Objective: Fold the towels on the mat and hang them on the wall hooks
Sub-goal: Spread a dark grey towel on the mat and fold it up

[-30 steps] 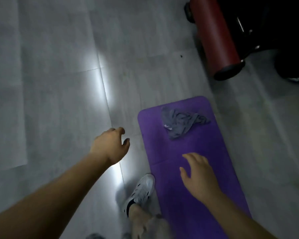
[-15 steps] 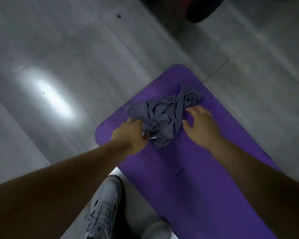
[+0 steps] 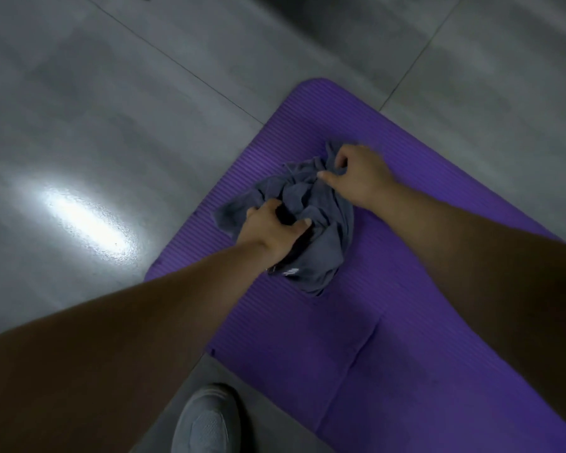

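Your left hand (image 3: 270, 230) and right hand (image 3: 356, 178) each clutch the crumpled grey towel (image 3: 324, 237) lying on the purple mat (image 3: 406, 289), probably to lift and spread it for folding.

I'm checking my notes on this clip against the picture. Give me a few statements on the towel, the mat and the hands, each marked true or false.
1. The towel lies crumpled on the mat. True.
2. The towel is already folded into a neat square. False: it is still bunched and wrinkled.
3. Both hands touch the towel. True: the left hand grips its near side and the right hand pinches its far side.
4. The mat is green. False: it is purple.
5. A shoe stands on the floor beside the mat. True.
6. The towel hangs on a wall hook. False: no hook is in view.
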